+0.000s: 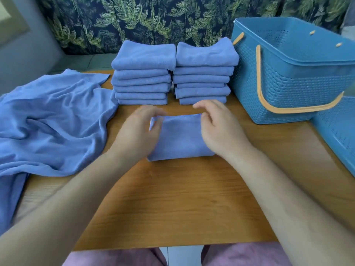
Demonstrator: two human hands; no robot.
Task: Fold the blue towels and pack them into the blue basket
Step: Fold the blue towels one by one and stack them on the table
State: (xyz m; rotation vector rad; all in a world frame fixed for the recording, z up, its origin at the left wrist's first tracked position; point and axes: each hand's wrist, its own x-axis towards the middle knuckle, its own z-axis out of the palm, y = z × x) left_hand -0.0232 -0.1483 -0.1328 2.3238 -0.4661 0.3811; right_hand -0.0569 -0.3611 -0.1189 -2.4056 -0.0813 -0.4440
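Both hands are pinching the far corners of a folded towel (180,137) lying mid-surface (172,198): the left hand (138,129), blurred, at its left corner, the right hand (219,129) at its right. Two stacks (143,73) are sitting by the far edge, the basket (288,83) at the far right corner, loose towels (53,121) draping over the left edge

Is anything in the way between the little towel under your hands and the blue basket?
Nothing visible. Only bare wooden table lies between the small folded blue towel and the open blue plastic basket to its right.
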